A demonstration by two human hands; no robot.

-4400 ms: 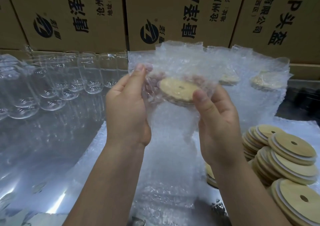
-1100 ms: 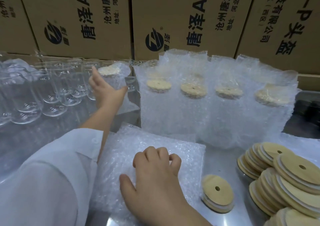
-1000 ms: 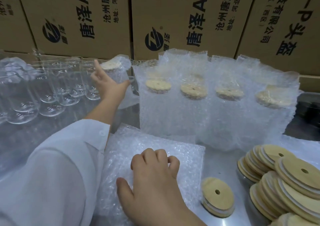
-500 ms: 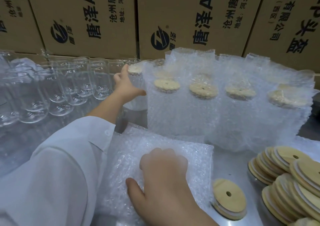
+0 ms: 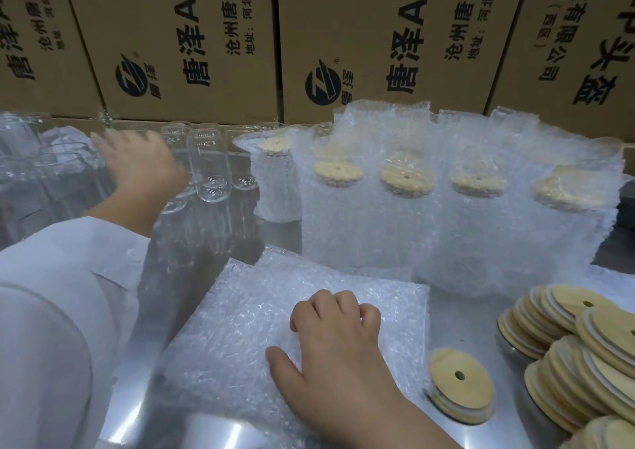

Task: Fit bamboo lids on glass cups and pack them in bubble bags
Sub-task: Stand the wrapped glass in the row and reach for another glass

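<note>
The bare cups (image 5: 209,167) are standing upright at the back left of the table (image 5: 457,314). Their mouths are facing up and their long axes are running vertically, and they are crowding in rows against the boxes (image 5: 192,36). The left hand (image 5: 137,170) is reaching in among them, its back facing the camera. Its fingers are spreading loosely and, though blurred, are closing on nothing I can see. The clearest cups are standing just to the right of those fingers, with more showing to the left and beyond. In my judgement the coming grip is calling for a sideways wrap round an upright wall. This hand is lying much nearer the cups than the other.

The right hand (image 5: 340,345) is resting well apart from them, toward the front, on the flat stack of bags (image 5: 233,328). Its fingers are curling under with the tips bearing on the top bag, and the thumb is lying out to the left. Whether it is pinching that bag I cannot tell. It is probably readying a bag while the left hand is going for a cup.

Just right of the bags a short lid pile (image 5: 458,390) is sitting, with a bigger lid heap (image 5: 567,331) lying beyond it, both nearer the right hand. The packed cups (image 5: 412,215) are standing in a row behind the bags.
</note>
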